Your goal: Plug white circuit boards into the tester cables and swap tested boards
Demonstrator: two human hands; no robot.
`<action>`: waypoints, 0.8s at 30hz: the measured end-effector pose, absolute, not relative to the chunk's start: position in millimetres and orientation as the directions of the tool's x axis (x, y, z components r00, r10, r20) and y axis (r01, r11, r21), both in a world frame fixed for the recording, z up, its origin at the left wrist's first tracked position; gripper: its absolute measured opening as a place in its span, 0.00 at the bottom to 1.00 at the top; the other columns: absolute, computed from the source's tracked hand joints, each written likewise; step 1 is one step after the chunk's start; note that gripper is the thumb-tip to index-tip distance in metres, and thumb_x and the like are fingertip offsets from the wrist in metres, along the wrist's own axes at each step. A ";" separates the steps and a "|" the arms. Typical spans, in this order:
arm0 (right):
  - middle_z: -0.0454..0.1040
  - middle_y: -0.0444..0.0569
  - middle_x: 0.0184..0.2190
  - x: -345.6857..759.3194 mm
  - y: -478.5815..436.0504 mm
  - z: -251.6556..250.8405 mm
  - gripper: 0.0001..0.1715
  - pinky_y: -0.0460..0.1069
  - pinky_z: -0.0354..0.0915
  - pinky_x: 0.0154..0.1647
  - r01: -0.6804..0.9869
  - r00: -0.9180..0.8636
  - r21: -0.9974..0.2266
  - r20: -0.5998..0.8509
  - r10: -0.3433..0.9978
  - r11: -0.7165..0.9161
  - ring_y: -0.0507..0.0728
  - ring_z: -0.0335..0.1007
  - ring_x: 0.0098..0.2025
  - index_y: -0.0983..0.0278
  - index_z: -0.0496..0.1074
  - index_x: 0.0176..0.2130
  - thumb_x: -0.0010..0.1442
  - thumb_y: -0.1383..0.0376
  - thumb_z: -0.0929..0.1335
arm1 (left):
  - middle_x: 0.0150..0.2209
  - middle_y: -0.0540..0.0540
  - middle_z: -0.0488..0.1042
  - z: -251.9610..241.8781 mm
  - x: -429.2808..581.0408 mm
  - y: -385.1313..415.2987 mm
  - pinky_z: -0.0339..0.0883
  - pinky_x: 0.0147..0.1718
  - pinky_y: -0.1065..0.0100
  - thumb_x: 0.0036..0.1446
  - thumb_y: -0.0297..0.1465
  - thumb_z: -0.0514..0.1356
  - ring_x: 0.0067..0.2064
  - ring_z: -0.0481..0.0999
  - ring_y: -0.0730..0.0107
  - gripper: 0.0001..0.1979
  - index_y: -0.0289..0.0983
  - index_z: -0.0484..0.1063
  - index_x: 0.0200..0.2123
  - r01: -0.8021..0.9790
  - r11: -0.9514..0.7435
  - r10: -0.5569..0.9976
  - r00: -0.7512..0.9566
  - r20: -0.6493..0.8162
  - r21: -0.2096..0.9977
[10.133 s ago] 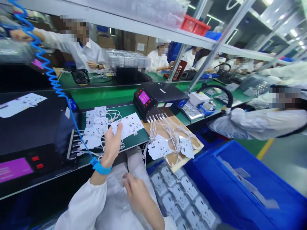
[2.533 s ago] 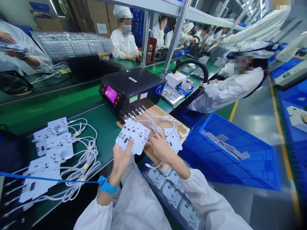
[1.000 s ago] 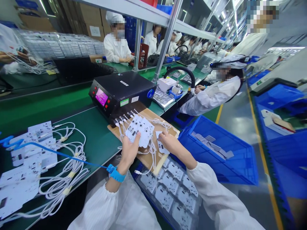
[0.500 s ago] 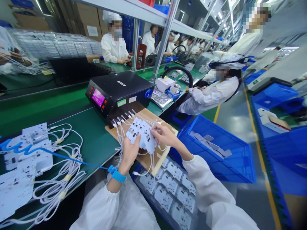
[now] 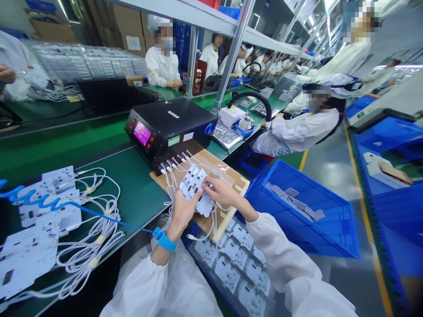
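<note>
— White circuit panels (image 5: 193,187), held where?
— Above the tan cardboard sheet (image 5: 233,174); they're gripped by the left hand (image 5: 183,213), its thumb (image 5: 198,193) pressed on top; the right hand's (image 5: 221,192) fingers (image 5: 207,187) are pinched onto their edge.

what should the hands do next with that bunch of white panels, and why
Probably square the white panels into a neat stack: the left hand holds them slightly fanned, the right hand is already at their edge, and their white cables appear to run to the black unit.
</note>
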State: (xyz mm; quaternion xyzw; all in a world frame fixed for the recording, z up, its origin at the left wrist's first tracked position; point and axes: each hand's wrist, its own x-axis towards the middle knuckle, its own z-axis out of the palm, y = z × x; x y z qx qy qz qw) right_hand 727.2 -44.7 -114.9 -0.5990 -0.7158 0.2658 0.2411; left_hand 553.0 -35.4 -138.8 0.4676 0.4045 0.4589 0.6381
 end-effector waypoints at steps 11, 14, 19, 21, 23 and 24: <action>0.65 0.43 0.25 726.9 -35.3 -119.3 0.15 0.50 0.54 0.32 0.837 -0.201 -0.514 0.030 0.979 0.188 0.53 0.57 0.27 0.59 0.55 0.28 0.68 0.65 0.60 | 0.53 0.36 0.82 -136.2 554.1 -34.5 0.77 0.54 0.55 0.56 0.30 0.69 0.53 0.83 0.52 0.22 0.34 0.76 0.55 -0.195 0.060 0.965 0.262 -0.007 0.979; 0.63 0.40 0.21 727.5 -35.9 -116.4 0.17 0.49 0.56 0.31 0.794 -0.182 -0.590 -0.003 0.983 0.145 0.53 0.57 0.25 0.58 0.54 0.27 0.68 0.65 0.59 | 0.53 0.36 0.81 -134.5 555.9 -34.8 0.77 0.53 0.56 0.57 0.28 0.68 0.53 0.83 0.54 0.24 0.34 0.74 0.57 -0.172 0.039 0.970 0.242 0.004 0.984; 0.63 0.41 0.19 734.4 -40.3 -116.3 0.18 0.51 0.63 0.37 0.676 -0.179 -0.725 0.017 0.984 0.135 0.55 0.63 0.28 0.57 0.54 0.26 0.69 0.64 0.56 | 0.54 0.37 0.81 -136.4 556.0 -33.5 0.74 0.58 0.54 0.57 0.27 0.68 0.56 0.81 0.53 0.21 0.34 0.77 0.54 -0.170 0.014 0.973 0.231 0.026 0.985; 0.64 0.42 0.22 738.1 -47.1 -116.4 0.19 0.52 0.63 0.38 0.690 -0.142 -0.707 0.080 0.987 0.156 0.55 0.63 0.29 0.57 0.53 0.26 0.70 0.62 0.56 | 0.53 0.37 0.82 -139.5 555.4 -33.4 0.74 0.59 0.54 0.58 0.28 0.67 0.56 0.81 0.53 0.18 0.34 0.78 0.52 -0.196 0.021 0.973 0.230 0.025 0.980; 0.63 0.42 0.24 741.3 -59.1 -116.7 0.21 0.52 0.61 0.34 0.738 -0.067 -0.663 0.115 0.991 0.127 0.55 0.62 0.29 0.57 0.53 0.27 0.72 0.57 0.56 | 0.52 0.37 0.82 -142.7 554.7 -33.9 0.74 0.59 0.54 0.59 0.30 0.67 0.55 0.82 0.54 0.18 0.34 0.78 0.52 -0.221 0.030 0.977 0.214 0.018 0.975; 0.63 0.42 0.24 742.4 -66.8 -117.1 0.21 0.52 0.60 0.33 0.766 -0.029 -0.635 0.116 0.993 0.097 0.55 0.62 0.28 0.57 0.53 0.27 0.72 0.55 0.56 | 0.53 0.37 0.82 -143.8 554.4 -34.3 0.73 0.59 0.53 0.59 0.31 0.68 0.55 0.82 0.54 0.19 0.34 0.77 0.53 -0.233 0.033 0.979 0.203 0.016 0.972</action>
